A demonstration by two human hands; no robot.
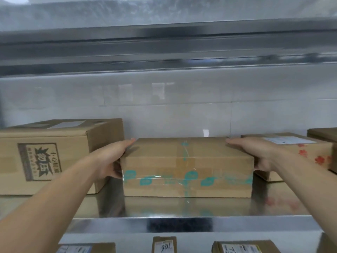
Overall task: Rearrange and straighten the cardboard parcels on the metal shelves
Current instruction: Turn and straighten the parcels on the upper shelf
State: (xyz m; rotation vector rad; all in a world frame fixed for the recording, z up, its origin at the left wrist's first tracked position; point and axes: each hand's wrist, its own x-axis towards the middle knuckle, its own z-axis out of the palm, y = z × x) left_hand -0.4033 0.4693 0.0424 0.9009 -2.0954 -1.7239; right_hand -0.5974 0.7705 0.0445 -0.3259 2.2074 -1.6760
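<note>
Middle shelf (182, 207), metal, reflective surface. One flat cardboard parcel (187, 167) sits at its centre, long side facing the front, sealed with clear tape carrying teal print. Its base rests on the shelf, set back from the front lip.

Left hand (113, 157): palm against the left end of the parcel, fingers straight and laid along that end toward the back, tips reaching the rear top corner. Right hand (255, 154): same posture on the right end, fingers straight, tips at the rear top corner. Neither hand curls round the parcel; it is pressed between the two flat hands.

Left of it stands a taller box (49, 157) with a dark printed panel on its front and a label on top. The left hand occupies the gap between this box and the parcel. To the right lies a low box (291, 154) with red print and a white label on top; the right hand is between it and the parcel. A further carton (322, 136) shows at the far right edge, partly cut off.

An upper shelf (164, 48) runs overhead, blurred. A white wall (182, 106) stands behind.

On the shelf below, three labelled small parcels (162, 245) are partly visible.
</note>
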